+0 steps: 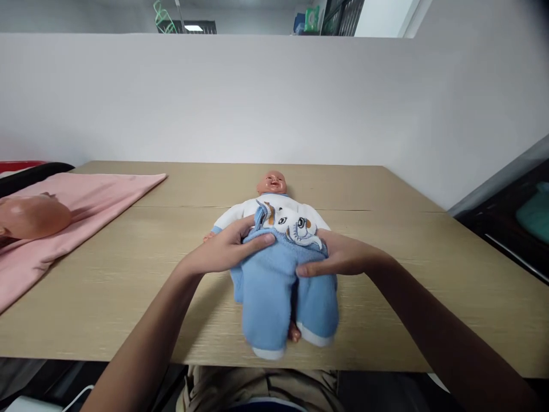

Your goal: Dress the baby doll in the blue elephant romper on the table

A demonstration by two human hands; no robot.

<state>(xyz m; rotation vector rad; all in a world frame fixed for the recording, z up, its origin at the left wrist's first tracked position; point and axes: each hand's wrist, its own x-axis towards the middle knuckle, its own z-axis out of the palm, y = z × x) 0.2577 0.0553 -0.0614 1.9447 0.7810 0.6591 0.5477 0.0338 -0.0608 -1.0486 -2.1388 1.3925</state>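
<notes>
On its back, head away from me, a baby doll (271,182) lies on the wooden table. It wears a white top (242,214) with blue cuffs and an animal face on the front. Light blue pants (268,297) with white hems cover its lower body, and one doll foot shows between the legs. My left hand (221,247) grips the pants at the left of the waist, thumb on top. At the right of the waist, my right hand (338,254) holds the pants with its thumb over the cloth. The fingers of both hands are partly hidden under the fabric.
A pink cloth (107,194) lies at the left of the table (394,320), with a second doll (38,217) on it. Behind the table stands a white wall (257,103). A dark container with a teal item (534,212) is at the right.
</notes>
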